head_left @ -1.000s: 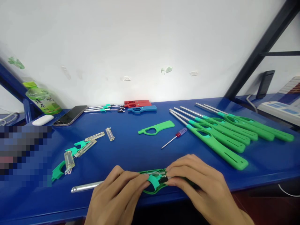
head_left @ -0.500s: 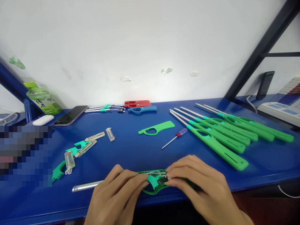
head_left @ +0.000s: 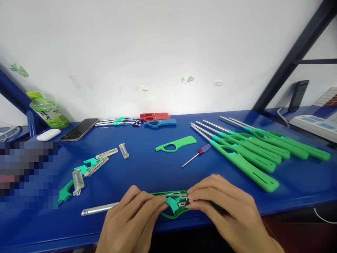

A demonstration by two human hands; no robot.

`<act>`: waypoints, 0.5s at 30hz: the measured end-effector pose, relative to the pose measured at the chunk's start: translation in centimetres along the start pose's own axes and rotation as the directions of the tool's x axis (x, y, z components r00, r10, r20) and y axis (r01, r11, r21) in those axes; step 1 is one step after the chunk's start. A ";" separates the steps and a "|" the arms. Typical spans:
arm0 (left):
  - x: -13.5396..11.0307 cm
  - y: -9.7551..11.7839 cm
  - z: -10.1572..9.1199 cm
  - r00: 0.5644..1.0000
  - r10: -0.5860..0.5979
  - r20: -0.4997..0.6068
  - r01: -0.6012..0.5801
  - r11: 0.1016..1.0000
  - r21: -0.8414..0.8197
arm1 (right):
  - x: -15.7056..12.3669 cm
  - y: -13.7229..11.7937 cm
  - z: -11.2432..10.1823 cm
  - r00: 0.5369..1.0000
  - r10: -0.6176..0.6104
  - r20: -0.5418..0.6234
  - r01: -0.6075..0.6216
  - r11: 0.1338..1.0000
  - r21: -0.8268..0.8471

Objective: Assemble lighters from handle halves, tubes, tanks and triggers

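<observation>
Close to the table's front edge lies an opened green lighter (head_left: 172, 215), its long metal tube (head_left: 96, 210) pointing left. My left hand (head_left: 131, 218) is closed around its front part, fingertips against the teal trigger (head_left: 173, 204). My right hand (head_left: 223, 207) pinches the casing's handle end and a small black part (head_left: 187, 202) beside the trigger. A thin wire (head_left: 176, 193) runs along the casing's upper side. My fingers hide much of the handle. Beyond my hands lie a loose green casing half (head_left: 176, 144) and a screwdriver (head_left: 197, 155) with a purple-red handle.
Several green lighters (head_left: 247, 163) lie at the right. Clear fuel tanks (head_left: 78, 180) and teal triggers (head_left: 65, 192) are scattered left. At the back are red casings (head_left: 155, 117), a blue casing (head_left: 160, 122), metal tubes (head_left: 116, 122), a phone (head_left: 80, 130) and a bottle (head_left: 48, 111).
The black part in my right fingertips has shifted slightly right, showing a pale metallic piece between it and the trigger. My left hand has barely moved.
</observation>
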State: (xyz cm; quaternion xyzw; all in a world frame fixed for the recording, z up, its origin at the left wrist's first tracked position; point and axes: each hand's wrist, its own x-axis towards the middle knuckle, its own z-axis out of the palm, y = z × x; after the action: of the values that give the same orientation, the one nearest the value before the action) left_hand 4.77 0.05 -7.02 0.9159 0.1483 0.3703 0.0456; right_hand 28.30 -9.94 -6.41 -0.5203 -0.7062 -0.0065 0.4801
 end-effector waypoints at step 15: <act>-0.1 0.1 0.5 0.999 -0.043 0.000 0.043 0.999 0.003 | 0.0 0.1 -0.1 1.000 -0.017 -0.007 0.017 1.000 -0.003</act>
State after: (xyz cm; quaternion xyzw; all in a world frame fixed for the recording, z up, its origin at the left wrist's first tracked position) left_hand 5.11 -0.08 -7.43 0.9126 0.1683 0.3690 0.0522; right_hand 28.42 -9.95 -6.45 -0.5149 -0.7090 -0.0133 0.4817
